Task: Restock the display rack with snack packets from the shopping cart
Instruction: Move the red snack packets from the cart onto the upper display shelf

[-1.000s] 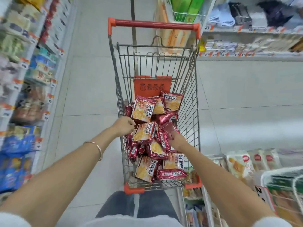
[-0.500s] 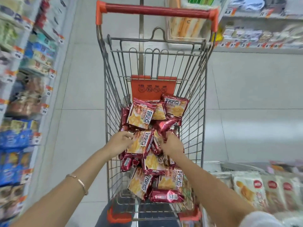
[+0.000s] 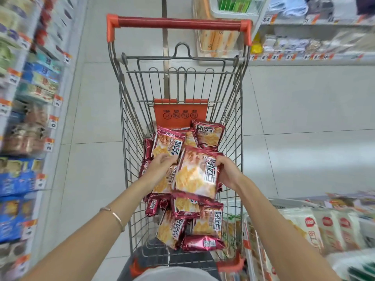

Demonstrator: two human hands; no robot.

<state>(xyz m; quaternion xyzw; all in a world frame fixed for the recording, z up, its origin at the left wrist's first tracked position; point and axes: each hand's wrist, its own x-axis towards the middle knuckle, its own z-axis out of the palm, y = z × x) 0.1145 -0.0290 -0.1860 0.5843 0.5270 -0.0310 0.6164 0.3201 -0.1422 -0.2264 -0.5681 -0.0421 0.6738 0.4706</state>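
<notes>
Red foil snack packet (image 3: 195,172) lifted above shopping cart (image 3: 239,122) pile, right hand (image 3: 228,172) pinching its edge; left hand (image 3: 160,169) closed on second packet (image 3: 165,182), likely gathering several per trip.

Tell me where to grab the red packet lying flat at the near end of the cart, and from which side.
Pinch the red packet by its crimped right end seam, coming straight down from above. It lies flat on top of the pile with nothing over it, and the cart wire walls block a sideways reach. Both hands, left hand and right hand, are busy with other packets.
</notes>
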